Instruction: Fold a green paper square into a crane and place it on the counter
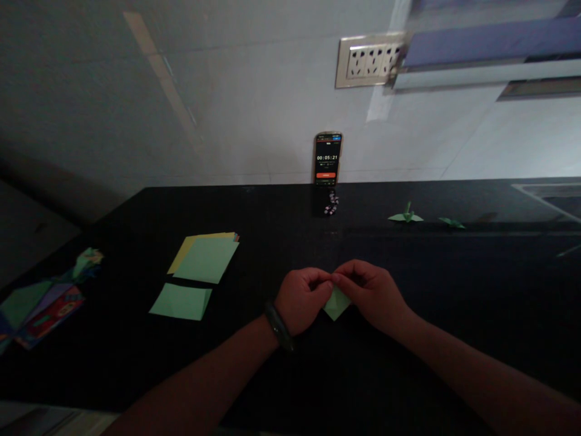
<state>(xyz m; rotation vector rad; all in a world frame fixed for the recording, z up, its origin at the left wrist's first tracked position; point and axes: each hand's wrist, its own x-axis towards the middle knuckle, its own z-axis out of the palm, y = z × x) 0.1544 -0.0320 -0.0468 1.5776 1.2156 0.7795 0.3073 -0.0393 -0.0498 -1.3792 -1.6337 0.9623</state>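
A small piece of folded green paper (334, 306) sits low over the black countertop, its pointed end toward me. My left hand (303, 298), with a dark band on the wrist, pinches its upper part from the left. From the right, my right hand (374, 293) pinches the same upper part, and the fingertips of both hands meet there. The fingers hide the top of the paper. To the left lie a folded light green sheet (180, 301) and, just behind it, a stack of square green and yellow paper (206, 259).
A phone (327, 158) showing a timer leans on the wall, with a beaded strap (331, 204) before it. Two folded green paper cranes (407, 217) stand back right. Colourful paper and packaging (49, 312) lie far left. A socket panel (370, 59) is on the wall.
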